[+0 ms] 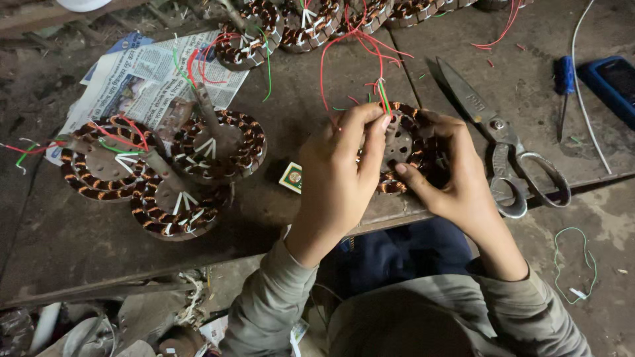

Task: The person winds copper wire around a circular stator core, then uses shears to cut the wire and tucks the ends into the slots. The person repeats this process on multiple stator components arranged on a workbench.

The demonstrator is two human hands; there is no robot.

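A round stator with copper windings (405, 142) lies on the dark workbench (79, 238) near its front edge. My left hand (340, 175) pinches the red, green and white wires (381, 89) at the stator's top rim. My right hand (456, 175) grips the stator from its right side, with a finger laid across the windings. Long red wire loops rise from the stator toward the back of the bench.
Three wound stators (162, 162) sit stacked at the left on a newspaper (142, 76). More stators (311, 23) line the back edge. Large scissors (506, 142), a blue-handled screwdriver (563, 82), a blue device (612, 82) and a small box (291, 177) lie nearby.
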